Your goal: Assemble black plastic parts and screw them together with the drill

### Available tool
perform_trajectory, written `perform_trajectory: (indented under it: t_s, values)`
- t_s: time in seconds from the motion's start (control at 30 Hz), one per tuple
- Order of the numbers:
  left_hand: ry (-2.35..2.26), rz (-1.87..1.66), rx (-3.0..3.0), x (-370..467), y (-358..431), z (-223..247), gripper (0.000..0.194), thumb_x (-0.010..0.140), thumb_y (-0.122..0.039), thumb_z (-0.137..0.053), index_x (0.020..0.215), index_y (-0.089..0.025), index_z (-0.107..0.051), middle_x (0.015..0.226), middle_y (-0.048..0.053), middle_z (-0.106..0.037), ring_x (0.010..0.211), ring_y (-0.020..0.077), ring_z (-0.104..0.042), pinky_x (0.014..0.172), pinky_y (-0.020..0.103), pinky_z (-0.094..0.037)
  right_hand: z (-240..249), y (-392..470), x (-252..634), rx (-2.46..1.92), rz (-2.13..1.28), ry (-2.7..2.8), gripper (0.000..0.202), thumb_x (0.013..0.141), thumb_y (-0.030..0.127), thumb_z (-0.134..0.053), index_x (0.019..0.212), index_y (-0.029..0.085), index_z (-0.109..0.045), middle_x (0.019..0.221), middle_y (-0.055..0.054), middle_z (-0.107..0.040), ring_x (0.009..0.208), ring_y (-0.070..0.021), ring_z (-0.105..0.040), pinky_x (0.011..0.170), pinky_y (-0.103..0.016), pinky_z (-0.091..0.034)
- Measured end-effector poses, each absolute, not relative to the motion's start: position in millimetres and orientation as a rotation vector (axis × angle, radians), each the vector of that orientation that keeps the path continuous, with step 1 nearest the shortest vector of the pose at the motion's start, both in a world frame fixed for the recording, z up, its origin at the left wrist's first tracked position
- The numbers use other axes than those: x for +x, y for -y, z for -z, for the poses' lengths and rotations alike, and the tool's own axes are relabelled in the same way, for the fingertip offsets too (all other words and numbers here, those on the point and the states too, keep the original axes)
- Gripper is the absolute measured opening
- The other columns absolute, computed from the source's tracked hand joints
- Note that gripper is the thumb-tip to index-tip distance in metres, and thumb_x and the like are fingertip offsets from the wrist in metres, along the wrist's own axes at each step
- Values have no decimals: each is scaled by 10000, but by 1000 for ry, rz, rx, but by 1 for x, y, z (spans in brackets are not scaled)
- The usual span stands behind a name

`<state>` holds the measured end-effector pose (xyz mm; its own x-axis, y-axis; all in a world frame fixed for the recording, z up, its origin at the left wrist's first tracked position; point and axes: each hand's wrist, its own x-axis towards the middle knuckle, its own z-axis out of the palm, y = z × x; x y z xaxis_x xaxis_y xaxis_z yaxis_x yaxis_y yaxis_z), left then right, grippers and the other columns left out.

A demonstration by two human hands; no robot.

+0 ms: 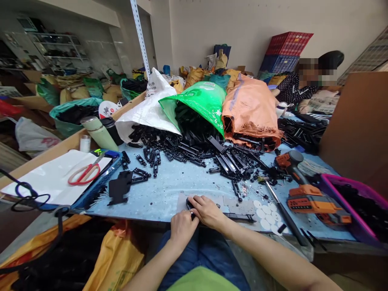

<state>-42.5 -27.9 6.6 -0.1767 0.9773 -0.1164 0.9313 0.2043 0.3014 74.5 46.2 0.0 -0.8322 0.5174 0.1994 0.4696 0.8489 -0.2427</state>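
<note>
Close together at the table's front edge, both hands are on a black part point(239, 217) that lies on a grey plate point(232, 205). My left hand point(182, 226) has its fingers curled round the part's left end. Over that same end rests my right hand point(207, 210), its fingers bent and pressed together on the part. The hands hide most of the left end. The part's long arm sticks out to the right beneath my right wrist. White round discs point(268, 214) lie just right of the plate.
Behind lie heaped black parts point(184, 149) spilling from white, green point(203, 103) and orange sacks point(251, 105). At right are a hammer point(285, 214), a cordless drill point(315, 202) and a pink bin point(357, 194). Red scissors point(85, 173) lie left. A person point(297, 89) sits back right.
</note>
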Motion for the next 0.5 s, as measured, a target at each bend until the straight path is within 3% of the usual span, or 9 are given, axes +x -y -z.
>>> perform_trajectory:
  t_s: [0.13,0.23,0.33,0.4,0.5]
  values:
    - [-2071,-266,1994,-50,29,-8,285,877,-282,-388,838,-166,-645,810,88,-672,771,218,-630,675,307,-443,-13,-42,89,-703,-254,2766,419,944,306,-312,1334,171,-381,1268,-127,-476,1081,-216,-481,896,-357,-426]
    - [-1760,-420,2441,-53,19,-9,303,886,-322,-406,1062,-150,-583,1060,122,-621,1011,251,-556,824,358,-420,-11,-36,132,-820,-82,2707,511,898,462,-390,1311,162,-405,1311,-147,-433,1143,-257,-442,913,-391,-395]
    - [-1407,-433,2775,-48,-4,-9,448,876,-387,-444,1237,-122,-451,1149,148,-574,1069,257,-515,868,385,-399,2,-36,182,-1147,67,2607,550,808,603,-453,1047,125,-582,995,-153,-600,885,-257,-551,719,-358,-435]
    - [-1360,-346,2785,-43,-17,-12,411,870,-422,-443,1107,-100,-539,981,137,-631,914,248,-577,761,359,-440,3,-38,204,-1231,58,2607,471,835,579,-427,778,147,-604,731,-93,-597,687,-201,-543,596,-296,-389]
    - [-1382,-430,2668,-41,-16,-31,460,899,-466,-320,773,-121,-596,720,104,-629,676,208,-589,599,301,-431,-25,-38,210,-1062,-162,2603,478,906,486,-353,599,162,-525,588,-48,-525,572,-146,-480,536,-264,-306]
